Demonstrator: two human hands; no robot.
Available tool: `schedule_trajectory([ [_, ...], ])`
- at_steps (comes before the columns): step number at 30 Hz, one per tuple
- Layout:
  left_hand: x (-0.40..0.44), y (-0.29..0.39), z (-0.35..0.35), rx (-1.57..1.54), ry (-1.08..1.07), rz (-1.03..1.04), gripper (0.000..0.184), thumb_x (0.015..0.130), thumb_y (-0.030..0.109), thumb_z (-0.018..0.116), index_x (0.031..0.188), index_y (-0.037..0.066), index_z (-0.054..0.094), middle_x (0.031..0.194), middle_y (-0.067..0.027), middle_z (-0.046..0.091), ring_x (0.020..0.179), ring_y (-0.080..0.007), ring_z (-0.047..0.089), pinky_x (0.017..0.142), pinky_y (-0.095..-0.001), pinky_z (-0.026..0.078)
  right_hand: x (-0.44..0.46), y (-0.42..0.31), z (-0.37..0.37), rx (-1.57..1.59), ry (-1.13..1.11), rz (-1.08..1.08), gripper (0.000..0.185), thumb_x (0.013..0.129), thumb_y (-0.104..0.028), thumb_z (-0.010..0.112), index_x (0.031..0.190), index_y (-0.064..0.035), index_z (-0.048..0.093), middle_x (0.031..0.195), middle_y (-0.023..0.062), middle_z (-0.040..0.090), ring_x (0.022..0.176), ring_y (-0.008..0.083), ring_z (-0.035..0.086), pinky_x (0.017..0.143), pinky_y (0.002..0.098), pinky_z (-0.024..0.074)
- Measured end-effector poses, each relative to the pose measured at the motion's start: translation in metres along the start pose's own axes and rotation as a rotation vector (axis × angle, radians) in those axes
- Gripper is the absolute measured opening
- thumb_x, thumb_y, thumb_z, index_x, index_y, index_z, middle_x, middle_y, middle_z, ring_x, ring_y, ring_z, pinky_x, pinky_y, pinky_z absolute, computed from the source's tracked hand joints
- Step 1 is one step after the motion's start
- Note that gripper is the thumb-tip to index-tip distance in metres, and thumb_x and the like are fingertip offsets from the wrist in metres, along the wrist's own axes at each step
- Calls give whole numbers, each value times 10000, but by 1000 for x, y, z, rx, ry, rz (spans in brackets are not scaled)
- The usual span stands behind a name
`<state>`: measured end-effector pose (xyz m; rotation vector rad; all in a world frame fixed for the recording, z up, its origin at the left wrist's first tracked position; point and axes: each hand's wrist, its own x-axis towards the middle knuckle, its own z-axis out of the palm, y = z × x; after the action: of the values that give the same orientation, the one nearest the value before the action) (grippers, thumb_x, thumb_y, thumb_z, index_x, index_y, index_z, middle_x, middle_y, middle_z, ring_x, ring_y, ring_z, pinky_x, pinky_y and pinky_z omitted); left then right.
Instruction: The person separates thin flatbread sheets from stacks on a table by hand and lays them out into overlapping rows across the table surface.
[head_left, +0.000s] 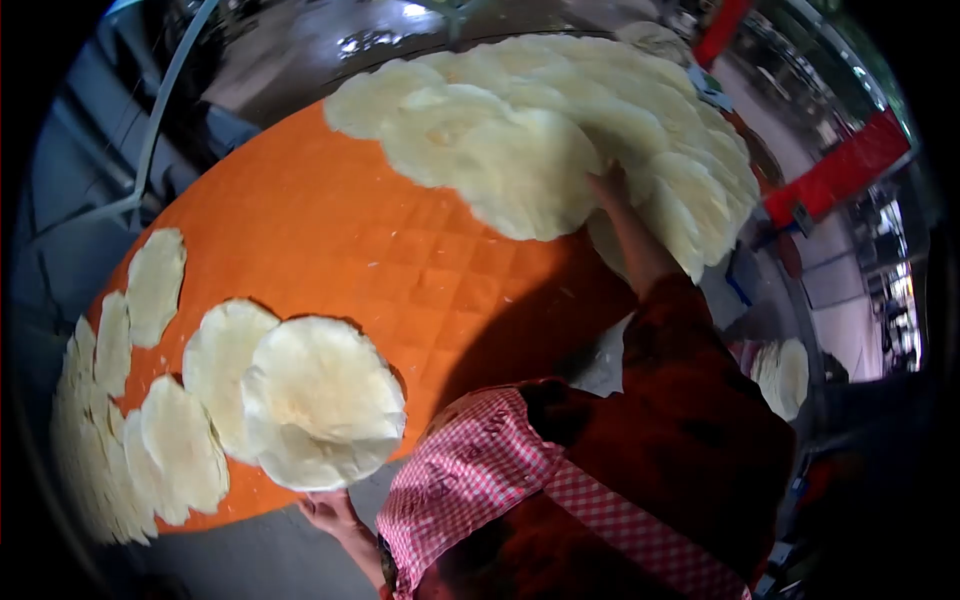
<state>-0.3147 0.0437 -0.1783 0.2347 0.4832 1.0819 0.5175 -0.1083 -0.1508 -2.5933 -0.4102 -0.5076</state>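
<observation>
A round, pale flatbread [325, 400] lies near the front edge of the orange table, overlapping another flatbread [225, 370]. My left hand [333, 512] is at its near edge, with the fingers partly hidden beneath the bread and closed on the rim. Farther off, my right arm reaches across to a broad spread of overlapping flatbreads [440, 80]. There my right hand [612, 187] is in shade, its fingers at the right rim of a large flatbread [530, 175] and seemingly pinching it.
The table has a curved orange cover [300, 210]. More flatbreads [157, 285] overlap along its left end. Beyond the right side stands a stack of round pieces [782, 378], near a red beam [840, 170]. Metal bars [160, 110] rise at the left.
</observation>
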Motion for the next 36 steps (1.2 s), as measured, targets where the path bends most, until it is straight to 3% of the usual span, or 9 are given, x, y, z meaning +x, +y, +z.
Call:
schedule_trajectory([
  [1, 3, -6, 11, 58, 116, 29, 558, 912, 349, 485, 1397, 90, 387, 1444, -120, 382, 1320, -327, 355, 1045, -594, 300, -22, -14, 2, 32, 45, 0, 453, 719, -308, 725, 1037, -8, 603, 966, 138, 654, 923, 269, 631, 835, 359, 496],
  [4, 5, -14, 58, 157, 191, -18, 497, 931, 373, 456, 1338, 88, 455, 1395, -113, 439, 1284, -321, 400, 970, -557, 418, -113, -80, 58, 510, -594, -353, 294, 800, -180, 697, 1026, -11, 613, 962, 80, 654, 900, 172, 619, 822, 298, 493],
  [6, 23, -14, 70, 306, 276, -47, 504, 934, 376, 476, 1355, 109, 411, 1346, -118, 460, 1222, -315, 451, 939, -569, 434, -223, -208, 1, 966, -1025, -527, 185, 848, -152, 663, 978, -21, 641, 872, 48, 663, 843, 125, 623, 762, 256, 502],
  [8, 36, -18, 78, 334, 254, -41, 522, 927, 337, 510, 1379, 121, 364, 1341, -120, 448, 1195, -305, 469, 893, -541, 467, -317, -297, -45, 1164, -1548, -551, 353, 825, -249, 712, 1082, -24, 622, 998, 66, 662, 893, 126, 619, 797, 282, 497],
  [12, 40, -23, 93, 511, 250, -10, 596, 917, 353, 549, 1408, 133, 293, 1336, -126, 431, 1196, -291, 467, 883, -510, 470, -444, -384, -100, 912, -1871, -906, 646, 789, -318, 728, 1275, 16, 463, 1201, 165, 572, 1107, 229, 550, 894, 334, 464],
  [14, 41, -22, 87, 444, 186, 23, 597, 923, 387, 534, 1406, 129, 296, 1327, -118, 439, 1192, -278, 474, 887, -478, 476, -470, -392, -107, 776, -1585, -1095, 685, 773, -365, 728, 1272, 18, 454, 1211, 200, 551, 1107, 269, 544, 903, 356, 450],
  [18, 27, -18, 86, 296, 129, -34, 580, 920, 431, 513, 1381, 133, 326, 1281, -97, 480, 1152, -263, 501, 896, -429, 478, -476, -399, -94, 831, -1892, -812, 549, 783, -320, 725, 1191, -13, 524, 1114, 166, 599, 1025, 236, 574, 864, 364, 462],
  [24, 22, -15, 94, 350, 87, 36, 502, 902, 226, 521, 1361, 138, 336, 1228, -104, 523, 1083, -249, 554, 870, -411, 502, -471, -406, -94, 739, -1837, -851, 500, 842, -350, 651, 1203, -28, 526, 1118, 142, 609, 1034, 212, 578, 881, 342, 458],
  [36, 38, -22, 75, 435, 258, 42, 476, 912, 125, 553, 1331, 107, 327, 1224, -106, 472, 1010, -207, 545, 767, -407, 566, -478, -421, -90, 887, -1867, -696, 365, 903, -297, 597, 1102, 8, 579, 906, 72, 654, 872, 122, 625, 761, 275, 493],
])
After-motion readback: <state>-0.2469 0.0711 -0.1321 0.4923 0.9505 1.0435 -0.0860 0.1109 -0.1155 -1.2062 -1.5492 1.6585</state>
